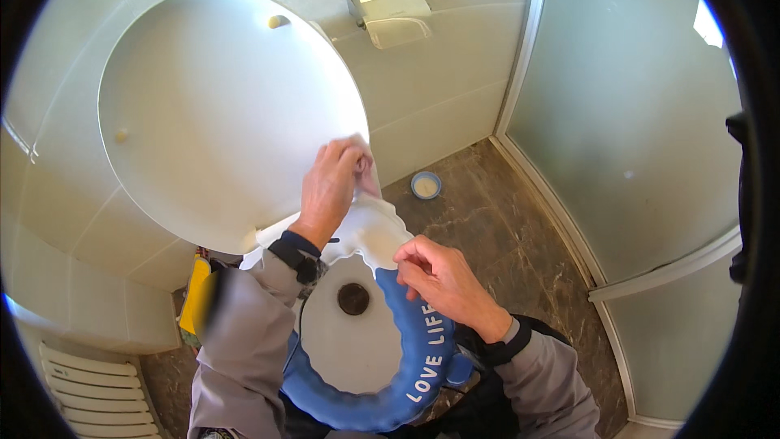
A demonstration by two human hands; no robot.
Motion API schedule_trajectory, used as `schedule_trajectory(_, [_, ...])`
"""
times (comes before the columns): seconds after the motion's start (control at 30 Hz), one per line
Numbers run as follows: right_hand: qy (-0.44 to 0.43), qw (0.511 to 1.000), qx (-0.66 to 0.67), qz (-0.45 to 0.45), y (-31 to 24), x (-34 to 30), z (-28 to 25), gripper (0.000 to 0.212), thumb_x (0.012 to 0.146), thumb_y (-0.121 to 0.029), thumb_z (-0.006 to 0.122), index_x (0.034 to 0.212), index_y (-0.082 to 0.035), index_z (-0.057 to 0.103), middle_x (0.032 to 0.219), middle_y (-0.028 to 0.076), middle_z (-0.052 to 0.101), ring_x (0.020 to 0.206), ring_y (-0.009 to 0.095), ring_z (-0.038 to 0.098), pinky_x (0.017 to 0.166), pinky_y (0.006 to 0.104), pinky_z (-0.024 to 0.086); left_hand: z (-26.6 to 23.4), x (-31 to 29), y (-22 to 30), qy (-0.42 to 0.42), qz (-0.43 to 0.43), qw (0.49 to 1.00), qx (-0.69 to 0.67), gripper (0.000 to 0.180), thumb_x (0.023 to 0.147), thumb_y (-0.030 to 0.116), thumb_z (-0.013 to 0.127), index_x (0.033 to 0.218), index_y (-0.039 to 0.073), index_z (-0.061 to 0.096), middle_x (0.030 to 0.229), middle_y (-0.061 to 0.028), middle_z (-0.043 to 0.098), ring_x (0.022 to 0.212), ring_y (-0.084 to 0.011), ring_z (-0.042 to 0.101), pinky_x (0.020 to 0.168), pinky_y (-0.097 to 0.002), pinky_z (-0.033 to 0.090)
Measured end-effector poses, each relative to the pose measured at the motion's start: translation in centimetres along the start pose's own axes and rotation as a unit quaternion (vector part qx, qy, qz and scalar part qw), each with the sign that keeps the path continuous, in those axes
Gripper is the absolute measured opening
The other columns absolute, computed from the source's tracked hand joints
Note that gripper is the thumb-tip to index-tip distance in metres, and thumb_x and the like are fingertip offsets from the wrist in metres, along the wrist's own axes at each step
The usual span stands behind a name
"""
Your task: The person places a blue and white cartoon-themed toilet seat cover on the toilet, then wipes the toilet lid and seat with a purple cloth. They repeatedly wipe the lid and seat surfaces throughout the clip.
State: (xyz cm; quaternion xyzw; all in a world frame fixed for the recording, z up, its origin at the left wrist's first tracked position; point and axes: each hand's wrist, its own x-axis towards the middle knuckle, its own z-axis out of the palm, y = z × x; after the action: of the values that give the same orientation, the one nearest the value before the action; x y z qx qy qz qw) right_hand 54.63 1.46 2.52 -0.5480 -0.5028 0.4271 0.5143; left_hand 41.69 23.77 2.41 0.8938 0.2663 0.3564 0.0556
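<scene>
The toilet lid (219, 114) is raised, its pale underside toward me. My left hand (327, 183) is closed on a whitish-pink cloth (368, 169) at the lid's lower right edge, close to the hinge. Below it lies the toilet seat, with a soft blue seat cover (414, 358) that has white lettering and a wavy rim. The rear of the seat (370, 223) is bare white. My right hand (448, 280) is over the right side of the seat, where the blue cover meets the white part. Its fingers are curled in; whatever they may hold is hidden.
A small blue-rimmed round dish (426, 185) sits on the brown marbled floor (487, 236). A metal paper holder (392, 12) hangs on the wall. Frosted shower panels (626, 130) stand to the right. At left are a yellow item (193, 297) and a white radiator (93, 394).
</scene>
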Motion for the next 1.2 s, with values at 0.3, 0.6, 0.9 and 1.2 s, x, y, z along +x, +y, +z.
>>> schedule_trajectory(0.3, [-0.013,0.999,-0.029,0.003,1.2,1.1,0.1,0.016,0.102,-0.012,0.062,0.112,0.001,0.063,0.087,0.007,0.071,0.069,0.011,0.068,0.062,0.0265,0.052,0.1,-4.1,-3.1,-0.198,0.05,0.977,0.061,0.01,0.088,0.006,0.067,0.097,0.009,0.066,0.101,-0.0091,0.064,0.1,-0.0348,0.065,0.082,-0.0456,0.057])
schedule_trajectory(0.6, [0.032,0.98,-0.09,-0.175,2.2,0.7,2.3,0.065,0.099,-0.032,0.073,0.151,-0.005,0.047,0.135,0.022,0.064,0.113,0.036,0.072,0.097,0.0423,0.056,-7.6,-8.3,7.0,-0.19,-0.267,0.881,-0.342,0.017,0.099,0.008,0.057,0.113,0.003,0.066,0.1,-0.0123,0.067,0.104,-0.0226,0.066,0.093,-0.0362,0.053])
schedule_trajectory(0.9, [-0.041,0.996,0.013,-0.076,0.2,-0.7,6.2,0.033,0.1,-0.002,0.06,0.134,-0.003,0.06,0.1,0.017,0.074,0.087,0.02,0.073,0.077,0.0334,0.059,-14.9,-15.4,11.2,-0.161,-0.271,0.915,-0.253,0.063,0.098,0.022,0.073,0.153,0.005,0.045,0.158,-0.013,0.04,0.144,-0.0256,0.042,0.119,-0.0429,0.038])
schedule_trajectory(1.2, [0.06,0.933,-0.353,-0.032,-1.6,5.1,4.1,0.037,0.091,-0.016,0.07,0.125,-0.006,0.061,0.102,0.022,0.077,0.092,0.038,0.078,0.079,0.0408,0.06,-26.7,-22.9,4.0,0.158,-0.412,0.832,-0.335,0.049,0.099,0.014,0.066,0.145,0.0,0.055,0.143,-0.0133,0.059,0.138,-0.0238,0.051,0.118,-0.0393,0.039])
